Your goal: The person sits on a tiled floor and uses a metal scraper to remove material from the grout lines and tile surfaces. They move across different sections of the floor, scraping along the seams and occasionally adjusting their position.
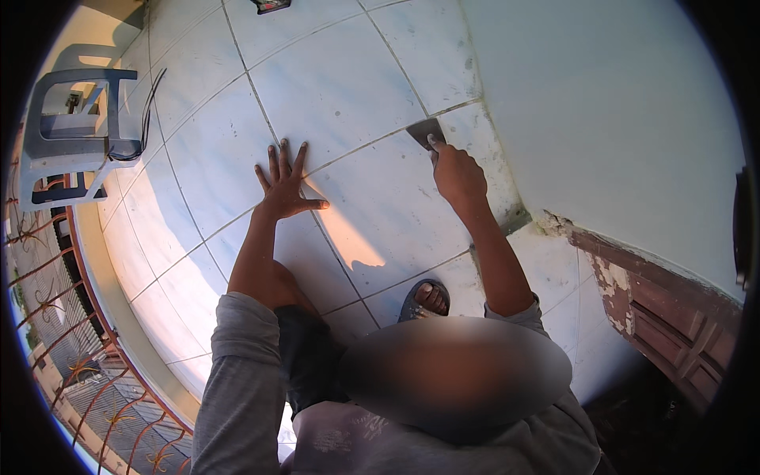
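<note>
My right hand [461, 176] is closed round the handle of a scraper [426, 134] with a wide, dark, flat blade. The blade lies at the tiled floor [372, 198], by a grout line not far from the wall. Small dark spots and specks mark the pale tiles around it. My left hand [283, 184] rests on the floor with its fingers spread, holding nothing, close to where grout lines cross. Between the two hands a patch of sunlight falls across a tile.
A plastic chair [75, 150] with a dark cable [146, 127] stands at the left. Below it runs a curved metal railing [103, 372]. To the right rises a pale wall [602, 103], with a brown panelled door [665, 317] nearer me. My sandalled foot [427, 299] is below the hands.
</note>
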Demonstrator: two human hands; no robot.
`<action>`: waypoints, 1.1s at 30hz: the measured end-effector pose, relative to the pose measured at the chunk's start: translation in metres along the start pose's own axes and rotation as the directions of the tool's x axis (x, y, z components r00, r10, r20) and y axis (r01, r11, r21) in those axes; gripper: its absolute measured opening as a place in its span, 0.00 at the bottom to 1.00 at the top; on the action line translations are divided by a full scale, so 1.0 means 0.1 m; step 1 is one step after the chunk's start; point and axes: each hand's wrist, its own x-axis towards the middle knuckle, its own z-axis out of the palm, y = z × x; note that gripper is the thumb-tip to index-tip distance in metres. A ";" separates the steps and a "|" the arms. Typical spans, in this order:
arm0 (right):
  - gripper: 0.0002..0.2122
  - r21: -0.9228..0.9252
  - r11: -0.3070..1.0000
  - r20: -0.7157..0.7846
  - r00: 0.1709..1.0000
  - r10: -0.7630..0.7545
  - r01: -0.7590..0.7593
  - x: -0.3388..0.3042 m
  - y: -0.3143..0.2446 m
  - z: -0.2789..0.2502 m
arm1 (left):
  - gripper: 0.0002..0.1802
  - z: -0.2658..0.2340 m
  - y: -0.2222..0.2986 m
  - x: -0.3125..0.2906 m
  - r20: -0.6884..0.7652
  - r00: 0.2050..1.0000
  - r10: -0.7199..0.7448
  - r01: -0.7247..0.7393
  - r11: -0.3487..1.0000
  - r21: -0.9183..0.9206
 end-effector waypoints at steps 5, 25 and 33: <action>0.17 -0.047 0.999 0.112 0.994 0.011 -0.006 -0.10 -0.01 -0.10 | 0.86 -0.01 0.01 -0.02 -0.006 1.000 0.002 -0.003 1.000 -0.021; 0.18 -0.025 0.996 0.112 0.991 -0.079 0.083 -0.26 -0.26 0.04 | 0.85 -0.06 0.00 -0.04 0.031 1.000 -0.002 0.002 1.000 0.008; 0.17 -0.050 0.935 -0.024 0.935 -0.354 0.352 0.42 -1.17 0.26 | 0.85 -0.09 0.05 -0.03 -0.016 1.000 0.013 -0.014 0.999 -0.040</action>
